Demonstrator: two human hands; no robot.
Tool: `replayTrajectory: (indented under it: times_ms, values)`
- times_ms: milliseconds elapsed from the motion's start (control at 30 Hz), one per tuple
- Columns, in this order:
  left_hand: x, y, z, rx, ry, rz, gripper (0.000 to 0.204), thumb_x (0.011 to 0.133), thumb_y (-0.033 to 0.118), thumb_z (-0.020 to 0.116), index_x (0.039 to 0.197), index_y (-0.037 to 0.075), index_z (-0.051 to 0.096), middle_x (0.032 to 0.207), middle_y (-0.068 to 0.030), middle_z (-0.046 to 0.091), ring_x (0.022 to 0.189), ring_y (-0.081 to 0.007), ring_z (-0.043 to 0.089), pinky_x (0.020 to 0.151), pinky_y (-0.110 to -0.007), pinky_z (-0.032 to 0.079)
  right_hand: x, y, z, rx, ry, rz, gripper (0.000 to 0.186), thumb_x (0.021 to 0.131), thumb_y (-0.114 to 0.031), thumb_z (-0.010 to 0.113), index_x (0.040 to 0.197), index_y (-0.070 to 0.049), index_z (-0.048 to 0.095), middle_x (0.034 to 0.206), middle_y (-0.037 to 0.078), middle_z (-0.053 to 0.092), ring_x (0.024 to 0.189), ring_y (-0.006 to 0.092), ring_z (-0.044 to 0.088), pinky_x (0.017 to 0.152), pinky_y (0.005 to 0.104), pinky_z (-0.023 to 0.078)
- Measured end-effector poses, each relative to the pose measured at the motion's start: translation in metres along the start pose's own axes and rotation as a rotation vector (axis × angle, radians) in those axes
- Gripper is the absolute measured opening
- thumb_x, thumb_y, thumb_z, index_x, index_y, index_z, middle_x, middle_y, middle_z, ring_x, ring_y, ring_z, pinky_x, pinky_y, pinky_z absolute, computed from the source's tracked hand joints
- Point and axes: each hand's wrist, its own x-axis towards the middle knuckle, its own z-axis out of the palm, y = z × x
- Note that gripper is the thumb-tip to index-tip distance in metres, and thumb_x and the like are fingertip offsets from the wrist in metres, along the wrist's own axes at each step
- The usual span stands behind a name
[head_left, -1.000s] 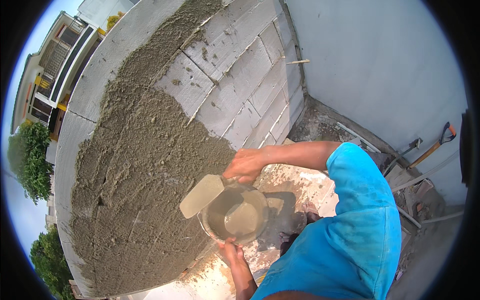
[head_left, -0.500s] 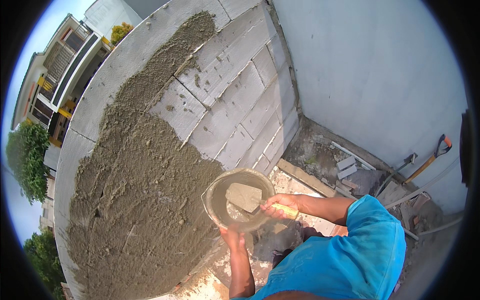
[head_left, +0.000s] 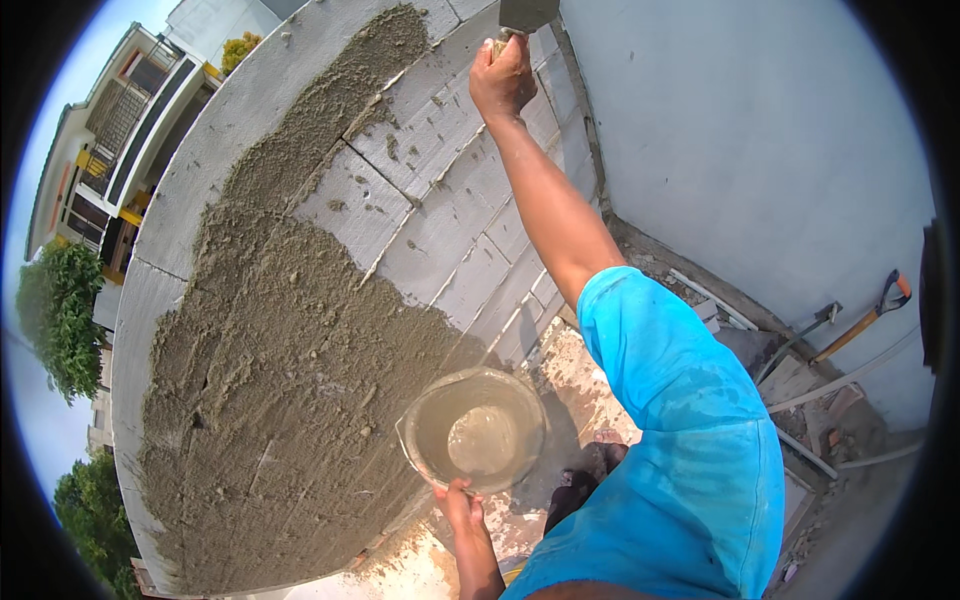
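Observation:
My left hand (head_left: 462,505) grips the near rim of a round mortar bucket (head_left: 520,455), with wet grey mortar (head_left: 482,440) in its bottom. At the top of the picture my right hand (head_left: 503,78) is closed round the handle of a trowel (head_left: 528,14), held up by the wall's upper right part; its blade is partly cut off by the picture's edge. The block wall (head_left: 350,200) has a rough coat of grey mortar (head_left: 270,380) over its left and lower area. Bare pale blocks with splatters show to the right of that coat.
A smooth pale wall (head_left: 740,150) meets the block wall at a corner on the right. A shovel with an orange-tipped handle (head_left: 860,320) leans there, near pipes (head_left: 715,300) and rubble. A building (head_left: 130,120) and trees (head_left: 60,315) lie beyond the wall at left.
My right hand has lifted the trowel out of the bucket and up to the top of the wall. The left hand still holds the bucket, which sits slightly lower.

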Motion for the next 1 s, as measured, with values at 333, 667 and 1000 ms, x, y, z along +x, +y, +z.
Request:
replayTrajectory:
  times_ms: [333, 667, 1000]
  values:
    - [0.008, -0.007, -0.021, 0.06, -0.058, 0.074, 0.058, 0.076, -0.008, 0.054, 0.134, 0.001, 0.052, 0.093, -0.0076, 0.064, 0.062, -0.0126, 0.059, 0.042, -0.024, 0.045, -0.28, 0.011, -0.319, 0.191, -2.5, -0.317, 0.036, 0.087, -0.032, 0.061, 0.114, -0.009, 0.061, 0.093, 0.019, 0.067, 0.089, 0.0379, 0.066, 0.077, 0.0493, 0.052]
    - [0.021, -0.004, 0.046, 0.036, -0.313, 0.261, 0.057, 0.077, -0.008, 0.053, 0.132, 0.004, 0.054, 0.107, -0.0054, 0.064, 0.086, -0.0147, 0.063, 0.067, -0.029, 0.053, -0.312, 0.117, -0.397, 0.613, -1.91, 2.546, 0.008, 0.097, -0.019, 0.051, 0.095, -0.012, 0.055, 0.071, -0.002, 0.049, 0.05, 0.01, 0.051, 0.04, 0.0283, 0.046]
    - [0.065, -0.024, 0.093, 0.022, -0.161, -0.01, 0.055, 0.073, -0.005, 0.054, 0.125, 0.014, 0.052, 0.102, -0.007, 0.06, 0.068, -0.0217, 0.062, 0.038, -0.031, 0.043, -0.084, 0.025, -0.248, 1.611, -1.287, 1.645, 0.014, 0.098, -0.016, 0.05, 0.11, -0.008, 0.05, 0.079, 0.003, 0.049, 0.054, 0.0127, 0.053, 0.045, 0.0316, 0.051]
